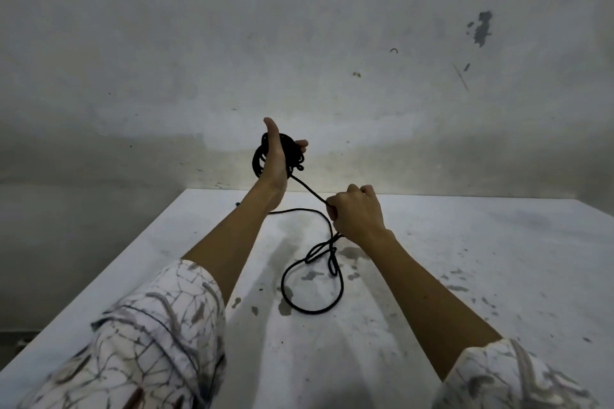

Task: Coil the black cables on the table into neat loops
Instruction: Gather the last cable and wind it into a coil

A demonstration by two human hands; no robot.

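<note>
My left hand (pixel 275 156) is raised above the far edge of the table, thumb pointing up, with a bundle of black cable loops (pixel 291 152) wound around its palm and fingers. A taut strand runs from that bundle down to my right hand (pixel 355 212), which grips the cable in a fist. Below the right hand the loose rest of the black cable (pixel 310 289) lies on the white table (pixel 465 276) in one large loop with a small twist at its top.
The table top is white and stained with grey marks. A scuffed grey wall (pixel 299 43) rises right behind its far edge. The table's left edge runs diagonally, with dark floor (pixel 66 242) beyond it.
</note>
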